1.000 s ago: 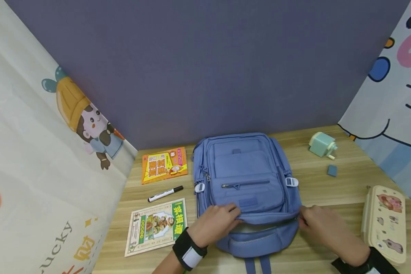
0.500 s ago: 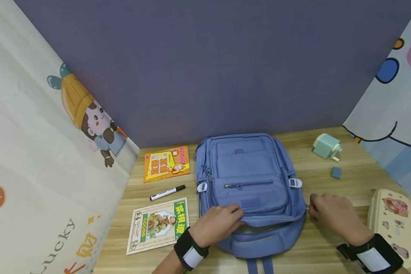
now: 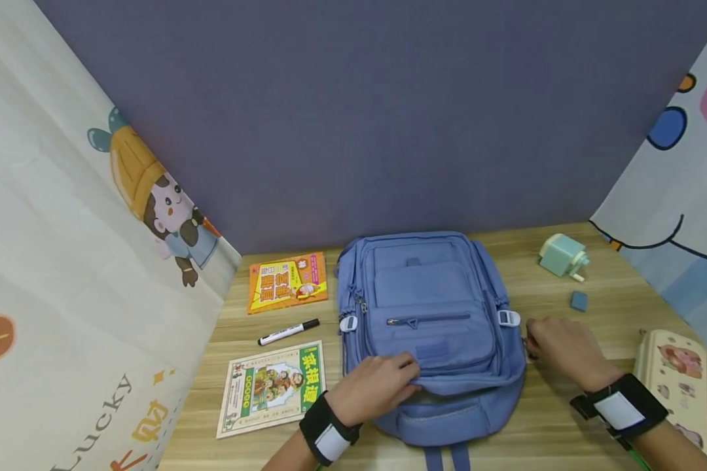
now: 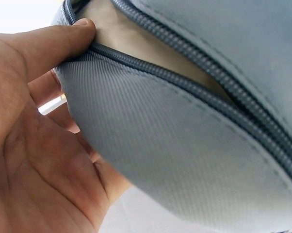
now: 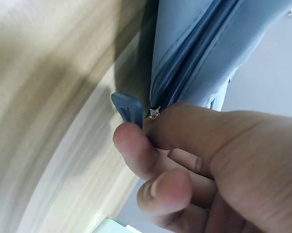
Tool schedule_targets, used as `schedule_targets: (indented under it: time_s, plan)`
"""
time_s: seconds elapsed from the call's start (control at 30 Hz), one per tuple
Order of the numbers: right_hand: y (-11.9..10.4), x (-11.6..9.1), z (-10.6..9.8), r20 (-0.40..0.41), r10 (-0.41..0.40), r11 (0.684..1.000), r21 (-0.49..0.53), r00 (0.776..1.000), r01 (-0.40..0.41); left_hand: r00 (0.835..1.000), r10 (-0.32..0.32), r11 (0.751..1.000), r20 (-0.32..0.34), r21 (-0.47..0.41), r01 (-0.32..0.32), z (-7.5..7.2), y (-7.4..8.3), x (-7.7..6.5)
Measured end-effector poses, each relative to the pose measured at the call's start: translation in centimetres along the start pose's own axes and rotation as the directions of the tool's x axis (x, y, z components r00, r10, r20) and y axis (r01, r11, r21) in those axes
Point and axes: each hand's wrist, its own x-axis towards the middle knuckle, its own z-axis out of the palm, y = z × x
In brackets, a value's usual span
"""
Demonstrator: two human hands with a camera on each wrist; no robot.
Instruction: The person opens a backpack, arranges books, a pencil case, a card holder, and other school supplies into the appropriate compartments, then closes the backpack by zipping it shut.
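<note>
Left hand [image 3: 376, 387] grips the backpack [image 3: 421, 284]; right hand [image 3: 568, 351] — pinching zipper pull [image 5: 124, 103] — has moved forward.

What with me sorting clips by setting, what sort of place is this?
Probably a homework corner, perhaps staged: a backpack and two books lie on a wood-grain table between cartoon-printed sheets.

Round the bag [image 3: 421, 284] on the table [image 3: 542, 418]: wall [image 3: 389, 118] at twelve o'clock, sharpener [image 3: 562, 254] at two, eraser [image 3: 579, 301] at the sharpener's five, right hand [image 3: 565, 353] on the zip pull [image 5: 129, 109] at three, case [image 3: 677, 383] past three, straps [image 3: 434, 458] at six, left hand [image 3: 378, 387] on the bag past seven, near book [image 3: 271, 389] past eight, pen [image 3: 289, 331] at nine, far book [image 3: 287, 282] at ten.
</note>
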Motion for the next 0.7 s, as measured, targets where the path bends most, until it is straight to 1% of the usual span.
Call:
schedule_targets:
  time_s: [0.23, 0.47, 0.7]
  plan:
    - [0.7, 1.5, 0.6, 0.0, -0.007, 1.0, -0.002, 1.0, 0.007, 1.0, -0.003, 1.0, 0.005, -0.008, 0.003, 0.2, -0.1, -0.1]
    - [1.5, 2.8, 1.3, 0.042, 0.007, 0.999, 0.037, 0.999, -0.008, 1.0, -0.005, 1.0, 0.006, -0.02, 0.005, 0.6, -0.1, -0.3]
    - [2.2, 4.1, 1.8, 0.063, 0.015, 0.999, 0.042, 0.998, -0.018, 1.0, 0.001, 1.0, 0.011, -0.031, -0.001, 0.7, -0.2, -0.3]
